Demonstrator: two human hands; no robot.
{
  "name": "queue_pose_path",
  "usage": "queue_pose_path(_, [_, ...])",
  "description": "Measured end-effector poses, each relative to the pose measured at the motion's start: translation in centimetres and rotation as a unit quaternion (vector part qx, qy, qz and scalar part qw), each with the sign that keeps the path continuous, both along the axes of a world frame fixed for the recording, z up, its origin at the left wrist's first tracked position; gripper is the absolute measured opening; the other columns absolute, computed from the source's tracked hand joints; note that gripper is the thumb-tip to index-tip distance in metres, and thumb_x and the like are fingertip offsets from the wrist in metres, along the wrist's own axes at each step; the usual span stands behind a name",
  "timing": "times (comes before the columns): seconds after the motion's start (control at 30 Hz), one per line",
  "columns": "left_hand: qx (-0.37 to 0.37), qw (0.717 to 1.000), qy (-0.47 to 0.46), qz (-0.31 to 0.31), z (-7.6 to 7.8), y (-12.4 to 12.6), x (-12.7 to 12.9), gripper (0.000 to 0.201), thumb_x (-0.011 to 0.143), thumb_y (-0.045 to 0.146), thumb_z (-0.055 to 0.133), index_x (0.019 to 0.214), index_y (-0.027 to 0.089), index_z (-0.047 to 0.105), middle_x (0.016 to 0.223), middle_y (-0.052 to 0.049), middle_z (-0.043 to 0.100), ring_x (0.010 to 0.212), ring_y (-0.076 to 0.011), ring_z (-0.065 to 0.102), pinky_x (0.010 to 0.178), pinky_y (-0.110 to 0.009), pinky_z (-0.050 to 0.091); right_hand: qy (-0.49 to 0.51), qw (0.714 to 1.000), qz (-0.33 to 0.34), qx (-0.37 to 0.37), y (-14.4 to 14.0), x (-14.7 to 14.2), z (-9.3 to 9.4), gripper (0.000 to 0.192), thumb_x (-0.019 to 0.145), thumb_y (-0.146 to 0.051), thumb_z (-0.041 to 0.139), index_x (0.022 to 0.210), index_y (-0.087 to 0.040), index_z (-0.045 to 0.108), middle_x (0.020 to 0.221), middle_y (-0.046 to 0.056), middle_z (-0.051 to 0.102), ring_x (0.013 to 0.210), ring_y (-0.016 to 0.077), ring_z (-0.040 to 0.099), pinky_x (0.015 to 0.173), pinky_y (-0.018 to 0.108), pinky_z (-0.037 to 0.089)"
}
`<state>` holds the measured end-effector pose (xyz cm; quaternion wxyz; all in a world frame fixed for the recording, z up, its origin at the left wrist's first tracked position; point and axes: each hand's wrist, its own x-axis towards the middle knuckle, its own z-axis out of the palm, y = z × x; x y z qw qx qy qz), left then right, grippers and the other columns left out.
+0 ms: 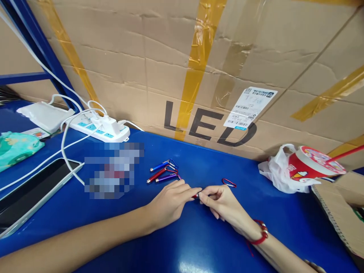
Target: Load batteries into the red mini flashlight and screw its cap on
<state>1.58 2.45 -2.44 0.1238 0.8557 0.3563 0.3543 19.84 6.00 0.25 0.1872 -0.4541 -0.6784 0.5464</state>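
Near the middle of the blue table, my left hand point(172, 200) is closed round a small red flashlight point(196, 196), most of which its fingers hide. Fingertips of my right hand point(218, 201) pinch the silvery end of that same flashlight. Just beyond the right hand lies a loose red carabiner point(229, 183). Behind the left hand, a blue flashlight point(159, 166), a red flashlight point(156, 176) and a purple flashlight point(166, 178) lie side by side, each with a carabiner at its right end.
A white power strip point(99, 127) with cables stands at the back left, and a phone point(34, 193) lies nearer. At right are a red paper cup point(305, 167) with a straw, a white plastic bag point(273, 174) and an open cardboard box point(338, 212). A large carton point(159, 68) walls the back.
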Motion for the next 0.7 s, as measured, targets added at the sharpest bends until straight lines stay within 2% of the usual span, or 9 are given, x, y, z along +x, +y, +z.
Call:
queue_pose_path(0.1, [0.009,1.0,0.011,-0.005,0.0,0.0,0.0,0.033,0.09,0.003,0.03,0.113,0.011,0.052,0.082,-0.007,0.062,0.071,-0.0186,0.048,0.067,-0.03,0.042,0.012,0.997,0.008,-0.076,0.0,0.0,0.4,0.051,0.069,-0.062,0.058,0.063,-0.012,0.059,0.039,-0.008,0.038,0.031,0.0024,0.026,0.03,0.016,0.015])
queue_pose_path(0.23, [-0.029,0.999,0.016,0.007,0.5,-0.2,0.1,0.024,0.092,0.009,0.034,0.1,0.013,0.057,0.077,-0.006,0.061,0.068,-0.0178,0.048,0.065,-0.029,0.042,0.027,0.993,0.007,-0.113,0.1,0.0,0.6,0.051,0.067,-0.063,0.06,0.063,-0.012,0.057,0.039,-0.008,0.037,0.032,0.0019,0.025,0.03,0.015,0.015])
queue_pose_path(0.4, [-0.039,0.999,0.007,0.03,0.9,-0.4,0.3,0.024,0.093,0.013,0.033,0.095,0.012,0.057,0.074,-0.006,0.059,0.067,-0.0176,0.049,0.062,-0.028,0.043,0.039,0.992,0.003,-0.119,0.1,0.1,0.4,0.047,0.07,-0.059,0.061,0.063,-0.013,0.058,0.037,-0.009,0.039,0.03,0.0015,0.024,0.027,0.014,0.014])
queue_pose_path(0.7, [-0.047,0.999,-0.005,0.01,0.9,-0.3,0.3,0.023,0.094,0.015,0.031,0.098,0.013,0.053,0.074,-0.006,0.06,0.064,-0.0166,0.055,0.061,-0.027,0.046,0.013,0.993,0.027,-0.11,0.3,0.3,0.4,0.044,0.071,-0.056,0.061,0.06,-0.013,0.057,0.036,-0.009,0.04,0.026,0.0007,0.024,0.023,0.012,0.018])
